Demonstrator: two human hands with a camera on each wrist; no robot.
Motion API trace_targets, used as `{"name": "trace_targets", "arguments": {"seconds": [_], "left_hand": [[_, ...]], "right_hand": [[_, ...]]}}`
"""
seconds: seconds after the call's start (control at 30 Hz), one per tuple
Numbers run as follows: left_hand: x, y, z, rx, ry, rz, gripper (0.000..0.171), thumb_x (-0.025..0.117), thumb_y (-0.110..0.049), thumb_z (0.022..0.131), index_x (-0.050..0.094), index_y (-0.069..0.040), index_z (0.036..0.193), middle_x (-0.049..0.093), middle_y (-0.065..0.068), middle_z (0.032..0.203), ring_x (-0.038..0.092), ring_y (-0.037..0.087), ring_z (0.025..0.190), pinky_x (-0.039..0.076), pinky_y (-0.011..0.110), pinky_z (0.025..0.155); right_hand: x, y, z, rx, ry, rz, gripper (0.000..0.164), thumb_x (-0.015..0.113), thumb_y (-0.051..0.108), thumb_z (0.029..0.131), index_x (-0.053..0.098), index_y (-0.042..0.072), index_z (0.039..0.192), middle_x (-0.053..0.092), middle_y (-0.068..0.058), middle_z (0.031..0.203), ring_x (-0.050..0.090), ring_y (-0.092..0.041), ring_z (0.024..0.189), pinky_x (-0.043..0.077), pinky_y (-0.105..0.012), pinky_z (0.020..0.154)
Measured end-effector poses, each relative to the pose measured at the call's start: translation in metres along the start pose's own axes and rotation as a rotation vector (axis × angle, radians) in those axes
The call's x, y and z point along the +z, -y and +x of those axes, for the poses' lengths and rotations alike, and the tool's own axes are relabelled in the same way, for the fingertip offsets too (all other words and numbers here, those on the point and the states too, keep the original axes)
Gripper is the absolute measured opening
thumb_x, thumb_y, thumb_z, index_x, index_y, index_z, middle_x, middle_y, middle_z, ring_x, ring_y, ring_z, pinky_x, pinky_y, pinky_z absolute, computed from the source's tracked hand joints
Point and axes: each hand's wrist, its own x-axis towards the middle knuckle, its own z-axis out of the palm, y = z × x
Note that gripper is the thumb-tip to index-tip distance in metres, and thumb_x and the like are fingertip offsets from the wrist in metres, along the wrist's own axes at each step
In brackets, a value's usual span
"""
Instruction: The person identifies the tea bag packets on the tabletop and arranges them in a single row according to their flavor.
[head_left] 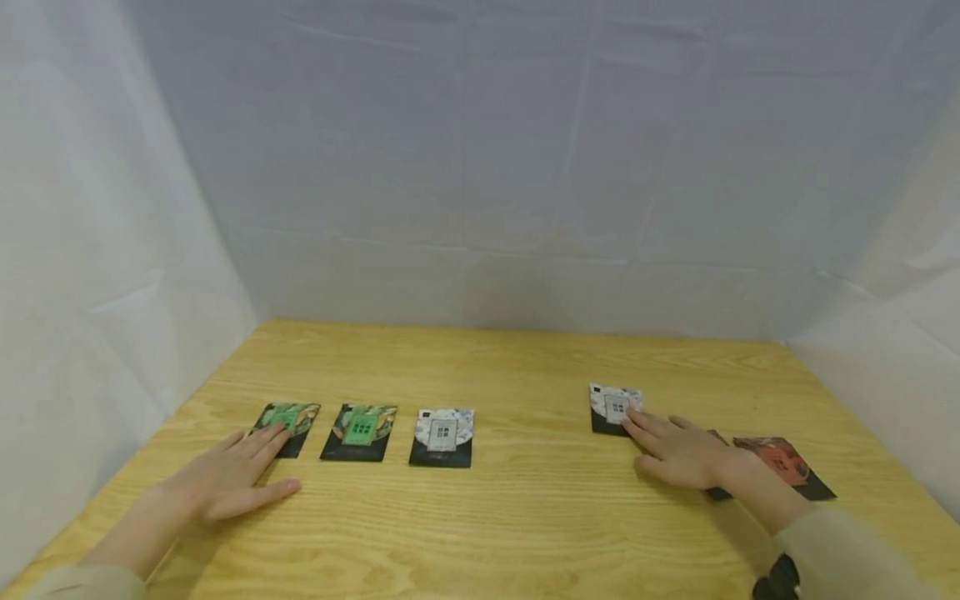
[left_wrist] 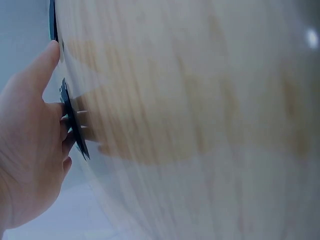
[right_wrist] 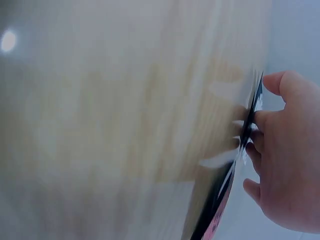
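Note:
My left hand (head_left: 236, 475) lies at the left with its fingers straight, their tips resting on a flat green-and-black packet (head_left: 302, 417) and covering part of it. In the left wrist view that packet (left_wrist: 75, 125) shows edge-on beneath the fingertips of my left hand (left_wrist: 32, 115). On the right side, my right hand (head_left: 686, 454) touches the lower right of a white-and-black packet (head_left: 604, 408) with extended fingers. The right wrist view has my right hand (right_wrist: 292, 155) with fingertips against the thin packet (right_wrist: 259, 95).
A second green packet (head_left: 360, 433) and another white packet (head_left: 442, 437) lie in a row right of my left hand. Beside my right wrist are a red-and-black packet (head_left: 787, 462) and a mostly hidden dark packet (head_left: 718, 493). White sheeting (head_left: 480, 167) encloses the wooden table (head_left: 525, 517).

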Motion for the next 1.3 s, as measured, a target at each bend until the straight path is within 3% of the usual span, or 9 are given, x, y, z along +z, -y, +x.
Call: {"name": "trace_targets", "arguments": {"seconds": [0.23,0.9,1.3], "left_hand": [[-0.002,-0.002,-0.001,0.002,0.007,0.005,0.081,0.047,-0.055,0.091,0.036,0.012,0.135,0.033,0.03,0.141,0.032,0.047,0.127,0.02,0.061,0.104],[-0.004,-0.003,0.0,-0.001,0.022,0.001,0.082,0.045,-0.056,0.091,0.035,0.012,0.136,0.031,0.03,0.141,0.031,0.048,0.128,0.018,0.061,0.105],[-0.003,-0.003,-0.001,0.0,0.008,0.014,0.081,0.047,-0.055,0.091,0.036,0.012,0.135,0.033,0.031,0.14,0.032,0.048,0.126,0.02,0.061,0.104]], "right_hand": [[0.004,0.02,0.004,-0.066,-0.02,-0.034,0.063,0.031,0.046,0.099,0.027,0.003,0.146,0.017,-0.017,0.152,0.019,-0.035,0.137,0.013,-0.061,0.107],[0.011,0.07,0.013,-0.14,-0.038,-0.138,0.057,0.028,0.045,0.1,0.029,0.011,0.146,0.021,-0.008,0.152,0.02,-0.027,0.138,0.015,-0.056,0.109],[0.014,0.096,0.026,-0.129,-0.042,-0.149,0.055,0.025,0.044,0.101,0.028,0.014,0.147,0.019,-0.005,0.153,0.018,-0.024,0.139,0.015,-0.055,0.109]]}}
